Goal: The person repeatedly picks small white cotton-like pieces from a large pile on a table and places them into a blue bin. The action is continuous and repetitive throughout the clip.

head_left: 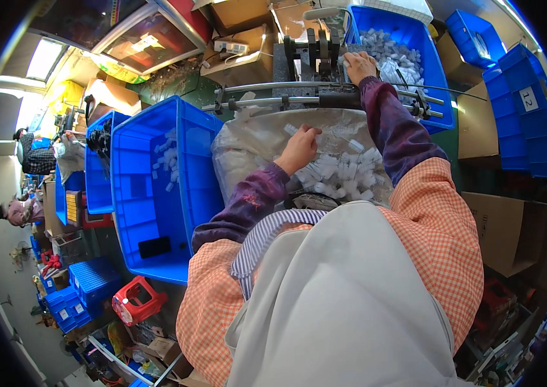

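Note:
My right hand [360, 66] is up at a dark metal bench machine [313, 55], its fingers bent and closed at the machine's right side. What those fingers hold is too small to make out. Lower and to the left, my left hand [300, 148] hovers over a pale cloth [241, 138] spread before me. Its fingers are curled together, and their grip is partly hidden. A small white plastic piece [291, 129] is beside them. On the cloth lies a heap of small white plastic pieces [344, 174], some with thin, hair-like strands.
Metal rails [267, 101] cross in front of the machine. A blue bin [438, 77] of white pieces stands at the far right. Left of me, a large blue crate [151, 242] holds some pieces and a dark flat object [154, 246]. A red stool [136, 301] and cardboard box [506, 226] flank me.

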`<action>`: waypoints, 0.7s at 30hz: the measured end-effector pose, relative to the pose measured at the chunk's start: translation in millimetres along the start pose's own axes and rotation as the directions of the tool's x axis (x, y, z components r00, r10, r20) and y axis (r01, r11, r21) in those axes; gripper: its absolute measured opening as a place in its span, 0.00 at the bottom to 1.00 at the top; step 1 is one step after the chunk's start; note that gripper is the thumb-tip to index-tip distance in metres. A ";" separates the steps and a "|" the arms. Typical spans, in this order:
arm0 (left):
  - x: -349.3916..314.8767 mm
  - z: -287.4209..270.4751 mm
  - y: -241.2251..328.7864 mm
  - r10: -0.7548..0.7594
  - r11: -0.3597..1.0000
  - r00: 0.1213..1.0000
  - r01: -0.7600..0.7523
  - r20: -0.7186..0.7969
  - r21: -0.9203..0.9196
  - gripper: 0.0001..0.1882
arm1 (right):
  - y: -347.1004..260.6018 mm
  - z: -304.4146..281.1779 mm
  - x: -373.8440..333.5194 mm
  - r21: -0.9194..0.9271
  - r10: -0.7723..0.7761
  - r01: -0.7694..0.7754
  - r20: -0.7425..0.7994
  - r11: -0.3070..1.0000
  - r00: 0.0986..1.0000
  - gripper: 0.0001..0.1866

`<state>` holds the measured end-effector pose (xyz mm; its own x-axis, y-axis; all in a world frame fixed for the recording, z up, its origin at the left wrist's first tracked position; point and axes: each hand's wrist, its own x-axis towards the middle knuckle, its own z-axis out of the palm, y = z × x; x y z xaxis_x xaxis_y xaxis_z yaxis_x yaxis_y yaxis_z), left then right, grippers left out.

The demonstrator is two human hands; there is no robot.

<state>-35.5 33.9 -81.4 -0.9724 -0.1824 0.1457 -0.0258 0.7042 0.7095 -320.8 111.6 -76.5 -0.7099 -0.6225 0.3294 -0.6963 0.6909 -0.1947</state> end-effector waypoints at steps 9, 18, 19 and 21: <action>-0.1 -1.3 2.3 -0.055 0.998 0.997 0.055 -0.062 -0.009 0.09 | -2.0 -26.7 -13.3 -0.185 0.202 -0.191 0.045 0.964 0.978 0.13; 0.2 -19.4 16.9 0.047 0.999 0.991 -0.047 -0.125 -0.002 0.08 | -34.2 -14.5 -16.5 -0.105 0.174 -0.170 0.036 0.980 0.984 0.16; 0.9 -22.6 19.9 0.040 0.999 0.993 -0.041 -0.114 -0.005 0.08 | -42.7 -10.6 -14.4 -0.117 0.164 -0.158 0.038 0.980 0.986 0.16; 1.0 -25.0 21.4 0.040 0.999 0.994 -0.043 -0.105 -0.023 0.08 | -55.0 -5.2 -13.9 -0.127 0.136 -0.133 0.011 0.983 0.991 0.15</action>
<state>-31.2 31.7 -48.9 -0.9430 -0.2247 0.2454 0.0212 0.6955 0.7183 -272.1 84.2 -65.6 -0.7990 -0.5269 0.2898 -0.5761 0.8089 -0.1177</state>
